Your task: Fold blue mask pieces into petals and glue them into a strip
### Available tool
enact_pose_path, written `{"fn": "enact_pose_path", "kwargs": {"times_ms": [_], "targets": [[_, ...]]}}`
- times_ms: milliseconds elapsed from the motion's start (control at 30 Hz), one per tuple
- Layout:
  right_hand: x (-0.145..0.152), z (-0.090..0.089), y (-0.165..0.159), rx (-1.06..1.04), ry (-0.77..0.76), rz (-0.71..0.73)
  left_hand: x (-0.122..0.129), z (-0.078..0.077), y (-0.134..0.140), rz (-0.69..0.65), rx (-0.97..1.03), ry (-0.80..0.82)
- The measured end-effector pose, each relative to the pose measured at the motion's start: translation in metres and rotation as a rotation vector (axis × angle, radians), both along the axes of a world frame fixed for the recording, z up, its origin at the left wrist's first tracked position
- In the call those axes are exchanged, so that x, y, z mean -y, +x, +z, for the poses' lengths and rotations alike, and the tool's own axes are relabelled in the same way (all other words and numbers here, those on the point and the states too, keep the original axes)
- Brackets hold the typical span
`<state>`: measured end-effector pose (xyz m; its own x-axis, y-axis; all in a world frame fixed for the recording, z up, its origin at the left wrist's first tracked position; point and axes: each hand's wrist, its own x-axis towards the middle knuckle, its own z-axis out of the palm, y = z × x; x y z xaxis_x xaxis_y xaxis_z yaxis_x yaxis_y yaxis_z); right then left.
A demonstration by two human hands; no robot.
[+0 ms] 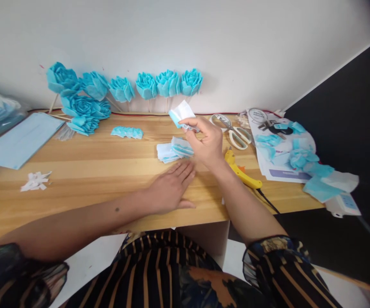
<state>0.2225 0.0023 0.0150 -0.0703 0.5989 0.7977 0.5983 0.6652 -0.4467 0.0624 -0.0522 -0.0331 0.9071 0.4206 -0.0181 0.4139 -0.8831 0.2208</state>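
My right hand [206,139] is raised over the table, its fingers closed on a folded blue and white fabric piece [182,112]. Flat on the wood lies my left hand [172,188], palm down with the fingers stretched out and holding nothing. Just beyond its fingertips sits a stack of blue and white fabric pieces [174,149], partly below my right hand. Further left, a short row of small blue pieces [127,132] rests on the table. A yellow glue gun [241,171] lies to the right of my right wrist.
Several blue fabric flowers [146,85] on sticks lean against the back wall. Scissors [239,136] and a tape roll [220,121] lie behind the glue gun. Blue scraps [300,158] cover papers at right, near a power strip [343,205]. White strips [35,181] and a flat blue sheet [22,139] are left.
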Motion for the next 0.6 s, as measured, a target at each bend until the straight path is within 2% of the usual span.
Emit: {"fn": "enact_pose_path", "kwargs": {"times_ms": [133,267,333,467,600], "targets": [[0.000,-0.001,0.000,-0.018,-0.015,0.015,0.015,0.001,-0.034,-0.111,0.042,-0.088],[-0.001,-0.001,0.000,-0.018,-0.034,0.000,0.023,0.014,-0.060,-0.223,0.193,-0.257],[0.000,-0.001,0.000,-0.019,-0.031,-0.002,0.022,0.018,-0.066,-0.193,0.277,-0.317],[0.000,-0.002,-0.002,-0.047,-0.014,0.033,0.010,0.011,-0.055,-0.012,0.246,-0.182],[-0.001,-0.001,-0.002,-0.059,-0.015,0.030,-0.005,-0.004,-0.023,0.016,0.128,-0.069]]}}
